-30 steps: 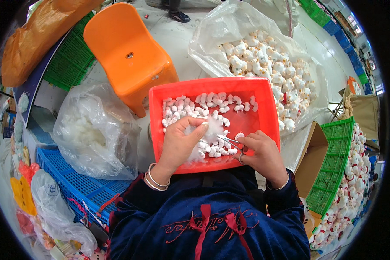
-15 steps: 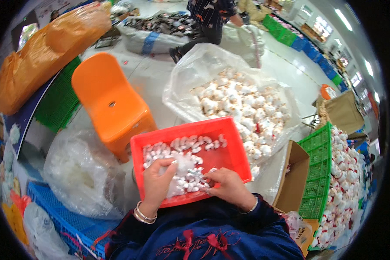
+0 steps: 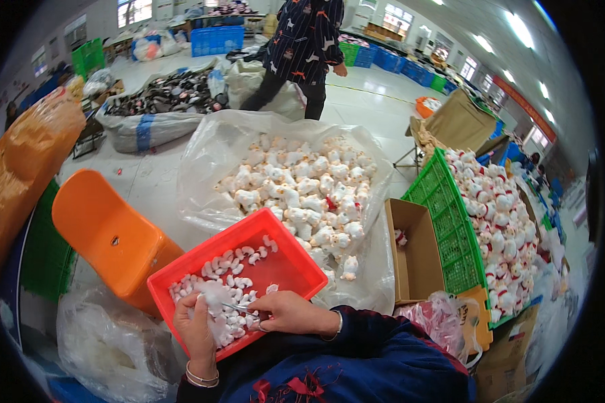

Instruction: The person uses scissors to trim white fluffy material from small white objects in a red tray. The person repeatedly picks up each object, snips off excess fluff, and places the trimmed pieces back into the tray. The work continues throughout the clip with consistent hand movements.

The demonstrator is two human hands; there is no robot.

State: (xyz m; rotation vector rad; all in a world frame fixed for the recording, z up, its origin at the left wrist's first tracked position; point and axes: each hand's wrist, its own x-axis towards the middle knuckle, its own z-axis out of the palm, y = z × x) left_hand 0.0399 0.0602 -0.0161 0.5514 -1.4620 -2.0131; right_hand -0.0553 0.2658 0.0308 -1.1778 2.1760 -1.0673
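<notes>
The left hand (image 3: 195, 330) pinches white fluffy fibre (image 3: 215, 294); the right hand (image 3: 292, 314) grips, with closed fingers, a slender metal tool (image 3: 236, 307) above the red rectangular plastic tray (image 3: 286, 267).

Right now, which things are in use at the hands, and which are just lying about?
In use:
- white fluff, pinched in the left hand
- slim metal tool, held in the right hand
- red tray with small white pieces

Lying about, apparently:
- orange chair
- cardboard box
- green crate
- plastic sack with white toys
</notes>
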